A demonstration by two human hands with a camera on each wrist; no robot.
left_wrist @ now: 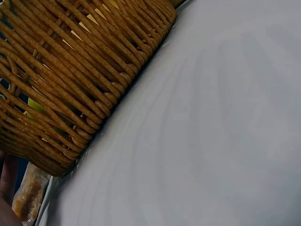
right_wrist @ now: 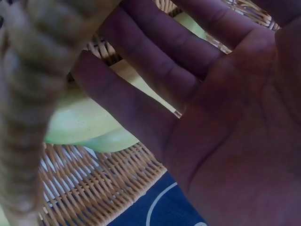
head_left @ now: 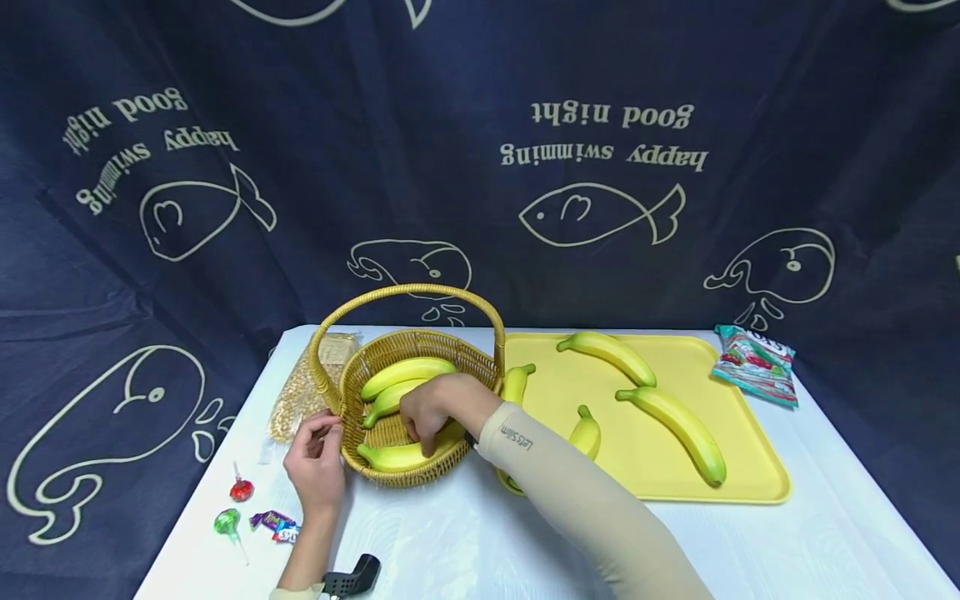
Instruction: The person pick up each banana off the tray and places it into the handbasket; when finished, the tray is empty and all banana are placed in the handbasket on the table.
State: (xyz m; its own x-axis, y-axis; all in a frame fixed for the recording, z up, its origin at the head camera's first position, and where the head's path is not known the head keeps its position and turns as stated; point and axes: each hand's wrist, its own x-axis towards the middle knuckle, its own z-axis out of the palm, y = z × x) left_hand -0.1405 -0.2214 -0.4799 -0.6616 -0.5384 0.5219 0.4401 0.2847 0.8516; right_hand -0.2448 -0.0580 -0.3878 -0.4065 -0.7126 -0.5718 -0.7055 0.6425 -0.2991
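— So, what are your hands doing right now?

— Going from my left: past my left hand lie two lollipops and a wrapped candy, with a bag of grains beyond it. That hand rests against the near-left wall of the wicker basket, fingers bent onto the rim, steadying it.

— And the right one?

— My right hand reaches down inside the basket, fingers spread and fairly straight over the nearest banana, touching it, not gripping. Two more bananas lie beyond my fingers in there.

— Which step is that, would you say?

— Setting a banana down in the basket, I judge. To the right of my forearm sits the yellow tray with four bananas left, one nearest its right side.

— So what does the next move need?

— Lifting my right hand clear under the handle, then reaching rightward to the tray while my left keeps the basket from sliding.
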